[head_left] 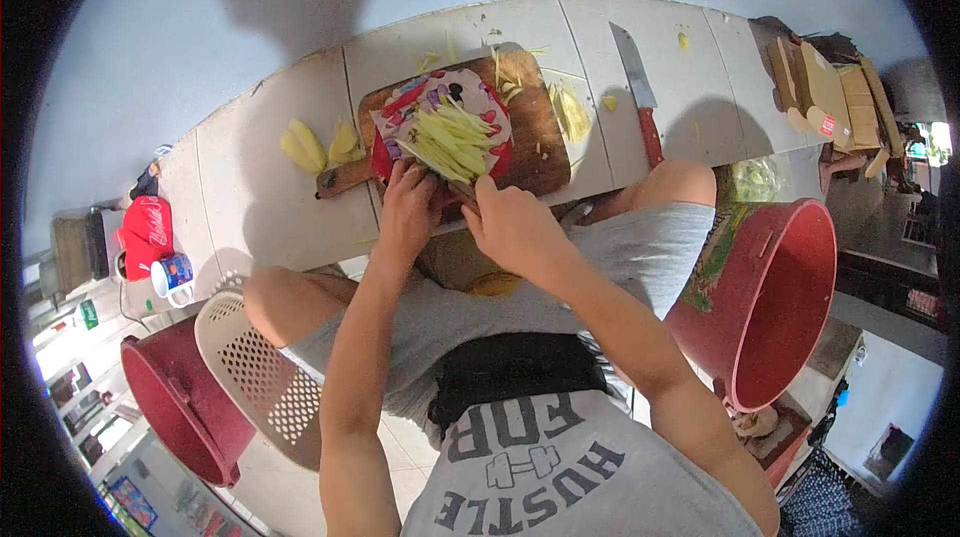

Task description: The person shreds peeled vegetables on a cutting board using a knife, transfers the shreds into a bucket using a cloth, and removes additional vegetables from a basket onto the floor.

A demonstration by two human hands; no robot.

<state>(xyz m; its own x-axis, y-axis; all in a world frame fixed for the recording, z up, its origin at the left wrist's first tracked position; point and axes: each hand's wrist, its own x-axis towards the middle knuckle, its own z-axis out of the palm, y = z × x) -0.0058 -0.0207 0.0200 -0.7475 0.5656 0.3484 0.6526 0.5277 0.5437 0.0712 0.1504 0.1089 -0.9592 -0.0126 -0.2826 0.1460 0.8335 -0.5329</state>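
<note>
A round, colourfully patterned plate (392, 121) with a red rim lies on a wooden cutting board (543, 152). On it is a pile of thin pale-green strips (452, 140), which look like cut fruit or vegetable. My left hand (408, 209) is closed at the plate's near edge, its fingertips beside the strips. Close by on the right, my right hand (512, 225) is also closed, its thumb near the strips. A narrow dark thing shows between the hands, but what the right hand grips is mostly hidden. Peeled yellow pieces (302, 147) lie left of the board.
A large knife (632, 67) with a red handle lies on the tiled surface (690, 97) to the right. Pale slices (571, 117) sit by the board's right edge. Red tubs (785, 307) and a perforated beige basket (260, 367) flank my legs. A mug (173, 277) stands left.
</note>
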